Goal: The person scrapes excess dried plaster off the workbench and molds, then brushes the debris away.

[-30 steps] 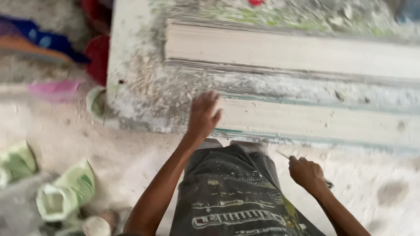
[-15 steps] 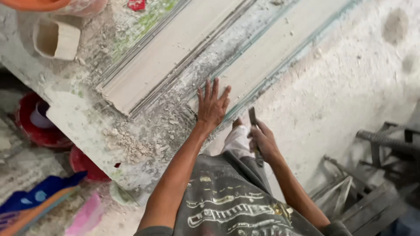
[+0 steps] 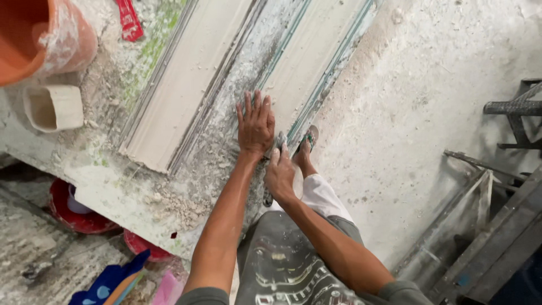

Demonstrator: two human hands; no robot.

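Observation:
My left hand [image 3: 255,123] lies flat, fingers spread, on the near end of a long pale plaster moulding [image 3: 307,68] that rests on a plaster-crusted work table [image 3: 164,197]. Just below it, my right hand [image 3: 280,174] is closed around a thin dark-handled tool [image 3: 270,169], whose tip sits at the moulding's end beside my left wrist. A second, wider moulding [image 3: 186,85] lies parallel to the left. My foot in a sandal [image 3: 306,141] stands on the floor under the table edge.
An orange bucket [image 3: 39,34] and a small white cup [image 3: 53,107] sit at the table's left end, with a red item [image 3: 129,20] further back. Red bowls [image 3: 76,212] and coloured cloth [image 3: 113,282] lie on the floor. Metal frames [image 3: 491,214] stand right.
The view has swung round and closer. My right hand has risen from beside my hip to the moulding's end, bringing the tool beside my left wrist. My left hand stays on the moulding.

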